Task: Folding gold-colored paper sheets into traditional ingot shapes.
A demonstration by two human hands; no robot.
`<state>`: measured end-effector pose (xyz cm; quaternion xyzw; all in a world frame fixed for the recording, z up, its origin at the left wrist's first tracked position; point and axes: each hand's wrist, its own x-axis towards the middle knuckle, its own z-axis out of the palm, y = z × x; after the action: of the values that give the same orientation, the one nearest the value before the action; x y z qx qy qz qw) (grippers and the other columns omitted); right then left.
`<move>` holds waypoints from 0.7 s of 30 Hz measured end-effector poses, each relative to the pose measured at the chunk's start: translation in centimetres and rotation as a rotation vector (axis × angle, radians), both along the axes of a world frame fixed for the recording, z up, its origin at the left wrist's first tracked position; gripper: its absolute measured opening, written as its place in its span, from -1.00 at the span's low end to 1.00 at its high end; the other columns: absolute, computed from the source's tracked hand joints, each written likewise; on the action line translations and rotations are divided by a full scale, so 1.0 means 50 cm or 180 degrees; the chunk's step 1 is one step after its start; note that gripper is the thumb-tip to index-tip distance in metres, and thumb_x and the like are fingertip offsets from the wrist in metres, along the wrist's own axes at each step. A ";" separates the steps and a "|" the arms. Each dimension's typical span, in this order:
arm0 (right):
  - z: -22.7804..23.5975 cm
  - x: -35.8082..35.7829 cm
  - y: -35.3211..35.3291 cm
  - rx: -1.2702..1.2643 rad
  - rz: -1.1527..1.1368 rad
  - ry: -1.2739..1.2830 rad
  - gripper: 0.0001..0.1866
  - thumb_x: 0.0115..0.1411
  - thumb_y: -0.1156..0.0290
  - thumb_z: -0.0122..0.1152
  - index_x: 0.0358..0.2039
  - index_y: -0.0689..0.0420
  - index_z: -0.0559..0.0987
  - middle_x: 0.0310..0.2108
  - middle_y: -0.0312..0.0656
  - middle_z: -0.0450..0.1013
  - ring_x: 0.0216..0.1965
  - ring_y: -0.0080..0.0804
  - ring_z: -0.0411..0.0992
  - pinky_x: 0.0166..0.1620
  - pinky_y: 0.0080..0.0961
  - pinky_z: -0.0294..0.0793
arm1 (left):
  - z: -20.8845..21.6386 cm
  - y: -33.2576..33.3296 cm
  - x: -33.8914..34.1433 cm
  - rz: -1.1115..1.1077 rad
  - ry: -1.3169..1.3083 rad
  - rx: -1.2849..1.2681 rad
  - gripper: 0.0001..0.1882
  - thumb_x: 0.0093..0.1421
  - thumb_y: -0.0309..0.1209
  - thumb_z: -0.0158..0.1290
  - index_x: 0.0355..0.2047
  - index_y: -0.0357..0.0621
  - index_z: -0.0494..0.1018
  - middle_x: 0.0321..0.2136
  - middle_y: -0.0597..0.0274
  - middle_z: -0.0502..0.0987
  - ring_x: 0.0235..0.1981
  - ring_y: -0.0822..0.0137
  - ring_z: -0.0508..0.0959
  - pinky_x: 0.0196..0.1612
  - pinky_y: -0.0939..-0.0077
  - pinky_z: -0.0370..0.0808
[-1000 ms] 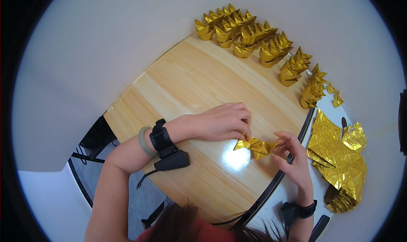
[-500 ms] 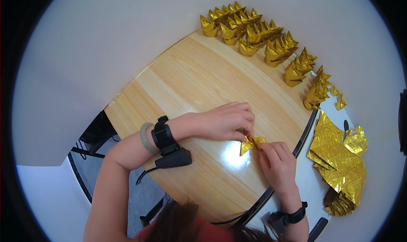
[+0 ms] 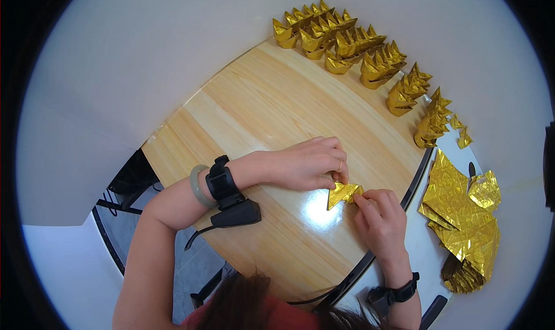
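A small piece of folded gold foil paper (image 3: 340, 196) lies on the wooden tabletop between my hands, with a pointed corner toward me. My left hand (image 3: 312, 163) reaches over it from the left, fingers curled, with the thumb and fingertips closed at its far edge. The fingertips are partly hidden behind the thumb. From the right, my right hand (image 3: 381, 219) pinches the paper's right end between thumb and forefinger. The other right fingers are bent in toward the palm.
Rows of folded gold paper ingots (image 3: 376, 67) line the far right table edge. Two small folded pieces (image 3: 464, 138) sit past them. Loose gold foil sheets (image 3: 462, 214) are piled on the white surface at right. A black cable (image 3: 199, 236) hangs by my left wrist.
More of the folded paper's flat face shows between my hands. My right hand's fingers have shifted slightly along its right end; my left hand has barely moved.
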<state>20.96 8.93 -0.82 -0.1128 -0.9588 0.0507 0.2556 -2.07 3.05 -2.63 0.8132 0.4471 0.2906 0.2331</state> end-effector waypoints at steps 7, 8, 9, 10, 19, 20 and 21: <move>0.000 0.001 -0.003 -0.0014 0.0053 -0.0143 -0.68 -0.23 0.58 0.25 -0.33 0.20 0.57 -0.36 -0.22 0.41 -0.37 -0.30 0.40 -0.37 -0.47 0.45 | -0.003 0.001 0.001 0.0079 -0.0091 -0.0059 -0.82 0.02 -0.43 0.09 -0.33 -0.15 0.49 -0.35 0.26 0.49 -0.11 0.19 0.35 0.00 0.34 0.27; -0.002 0.002 -0.002 -0.0026 0.0069 -0.0134 -0.67 -0.22 0.58 0.25 -0.32 0.20 0.57 -0.36 -0.22 0.40 -0.36 -0.31 0.40 -0.37 -0.47 0.45 | -0.004 0.001 0.001 0.0079 -0.0093 -0.0060 -0.82 0.02 -0.43 0.09 -0.33 -0.15 0.49 -0.35 0.26 0.49 -0.11 0.19 0.35 0.00 0.34 0.27; -0.001 0.001 -0.003 -0.0028 0.0069 -0.0136 -0.67 -0.22 0.58 0.25 -0.32 0.20 0.57 -0.36 -0.22 0.40 -0.36 -0.31 0.40 -0.37 -0.47 0.45 | -0.004 0.002 -0.001 0.0056 -0.0063 -0.0067 -0.80 0.03 -0.43 0.10 -0.30 -0.14 0.47 -0.33 0.25 0.47 -0.12 0.19 0.35 0.01 0.34 0.26; -0.001 0.001 -0.004 -0.0025 0.0073 -0.0146 -0.67 -0.22 0.58 0.26 -0.32 0.20 0.57 -0.36 -0.22 0.41 -0.37 -0.31 0.40 -0.37 -0.48 0.45 | -0.005 0.002 -0.001 0.0034 -0.0034 -0.0076 -0.78 0.03 -0.43 0.11 -0.27 -0.13 0.45 -0.31 0.24 0.46 -0.13 0.19 0.34 0.01 0.34 0.25; -0.006 -0.007 -0.006 -0.0612 -0.0203 0.0098 -0.77 -0.09 0.53 0.32 -0.36 0.17 0.52 -0.42 -0.19 0.43 -0.43 -0.29 0.42 -0.38 -0.49 0.44 | 0.007 0.003 0.005 0.0147 -0.0092 -0.0161 -0.68 0.03 -0.45 0.11 -0.16 -0.13 0.44 -0.33 0.26 0.46 -0.17 0.19 0.35 -0.01 0.35 0.28; -0.007 -0.006 -0.008 -0.1008 -0.0370 0.0130 -0.78 -0.07 0.52 0.33 -0.37 0.16 0.50 -0.43 -0.19 0.44 -0.44 -0.28 0.42 -0.38 -0.50 0.44 | 0.005 0.002 0.005 0.0148 -0.0092 -0.0173 -0.68 0.03 -0.45 0.11 -0.16 -0.13 0.44 -0.33 0.26 0.46 -0.17 0.19 0.35 -0.01 0.35 0.28; -0.012 -0.005 -0.007 -0.1019 -0.0371 0.0129 -0.78 -0.07 0.52 0.33 -0.37 0.16 0.50 -0.43 -0.19 0.44 -0.44 -0.28 0.42 -0.38 -0.50 0.44 | 0.002 0.002 0.005 0.0126 -0.0054 -0.0097 -0.71 0.04 -0.44 0.11 -0.18 -0.12 0.46 -0.34 0.26 0.45 -0.17 0.19 0.35 -0.02 0.36 0.28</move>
<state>20.72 8.58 -1.40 -0.2065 -0.9250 0.1902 0.2562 -1.83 3.17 -2.53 0.7981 0.4655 0.2952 0.2434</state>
